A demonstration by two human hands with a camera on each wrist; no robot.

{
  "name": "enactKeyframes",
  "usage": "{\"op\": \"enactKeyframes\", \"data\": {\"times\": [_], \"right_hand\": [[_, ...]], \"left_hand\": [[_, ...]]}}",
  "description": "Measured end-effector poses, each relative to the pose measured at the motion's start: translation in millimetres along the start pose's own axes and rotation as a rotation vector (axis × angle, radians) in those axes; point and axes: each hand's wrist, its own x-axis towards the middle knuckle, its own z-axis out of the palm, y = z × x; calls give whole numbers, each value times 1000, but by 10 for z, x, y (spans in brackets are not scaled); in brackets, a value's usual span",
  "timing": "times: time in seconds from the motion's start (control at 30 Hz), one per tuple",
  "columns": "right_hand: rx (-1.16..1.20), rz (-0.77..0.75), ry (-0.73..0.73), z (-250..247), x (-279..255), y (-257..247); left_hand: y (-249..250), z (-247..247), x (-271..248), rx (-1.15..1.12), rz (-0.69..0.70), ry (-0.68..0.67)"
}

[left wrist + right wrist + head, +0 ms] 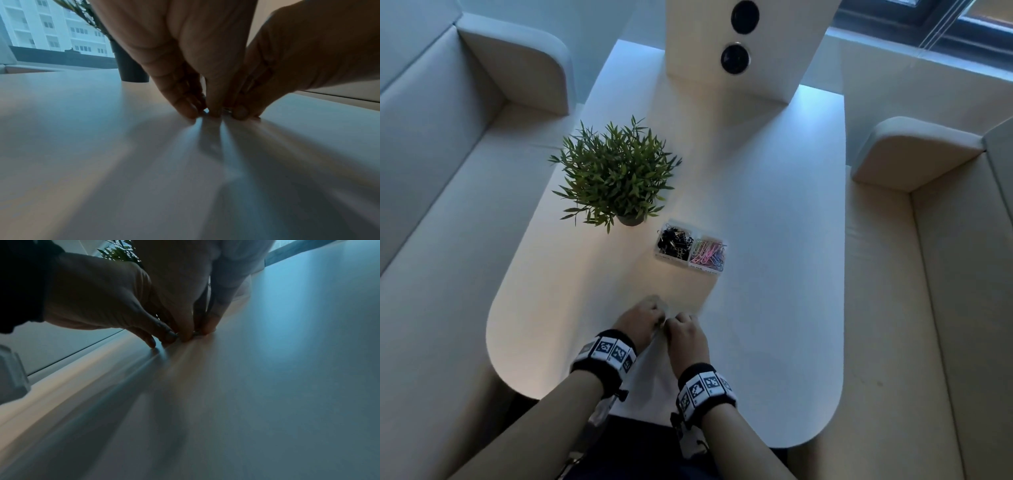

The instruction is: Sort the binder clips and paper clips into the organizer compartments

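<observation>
On the white table stands a clear two-compartment organizer. Its left compartment holds black binder clips, its right one coloured paper clips. Nearer to me, my left hand and right hand meet fingertip to fingertip on the tabletop. In the right wrist view my right hand pinches a small metal clip against the table. In the left wrist view my left hand pinches at the same spot, beside a metal glint. Fingers hide which kind of clip it is.
A potted green plant stands left of and behind the organizer. A white upright panel with two dark round holes rises at the table's far end. Cushioned benches flank the table on both sides.
</observation>
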Motion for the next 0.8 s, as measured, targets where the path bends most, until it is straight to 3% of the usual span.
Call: {"op": "enactKeyframes", "data": {"times": [0.13, 0.23, 0.3, 0.37, 0.47, 0.53, 0.67, 0.73, 0.8], "right_hand": [[-15, 5, -81, -15, 68, 76], [5, -38, -88, -61, 84, 146], [117, 4, 4, -212, 111, 224], [265, 85, 206, -503, 220, 305], [305, 79, 458, -990, 557, 409], [257, 70, 438, -1189, 815, 413], [171, 99, 245, -1243, 1010, 354], [206, 88, 318, -1302, 929, 344], [291, 81, 528, -1440, 746, 339]], "left_hand": [[74, -110, 46, 42, -17, -89], [36, -126, 39, -30, -24, -48], [-32, -89, -1, -107, -70, -4], [-67, -38, -60, -140, -84, 29], [-82, 47, -114, -130, -31, 59], [-82, 81, -128, -104, -27, 49], [-50, 74, -217, -51, -103, -71], [-83, 47, -296, -53, -110, -123], [-162, -17, -445, -39, -146, -150]]}}
